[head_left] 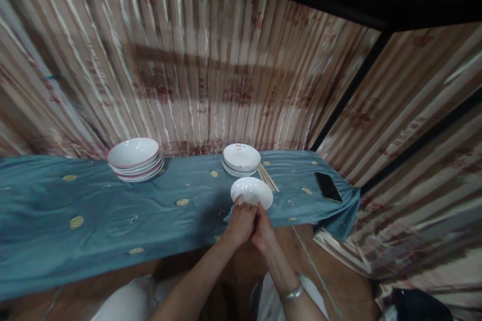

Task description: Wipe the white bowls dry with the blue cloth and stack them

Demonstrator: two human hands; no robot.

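A white bowl (253, 189) is at the near edge of the cloth-covered table, tilted a little towards me. My left hand (242, 221) grips its near rim, with fingertips reaching over the inside. Close against it, my right hand (262, 227) is closed at the same rim, its fingers partly hidden. A small pale edge of something shows beside my left hand, too unclear to name. Just behind the bowl stands a short stack of white plates (241, 157) with a small red pattern. Several wooden chopsticks (268, 178) lie to the right of that stack.
A stack of red-rimmed white bowls (134, 154) stands at the left on the teal tablecloth (113, 225). Towards the right end lies a black phone (328, 187). A pleated patterned curtain (211, 70) hangs behind the table, and dark poles (352, 90) rise at the right.
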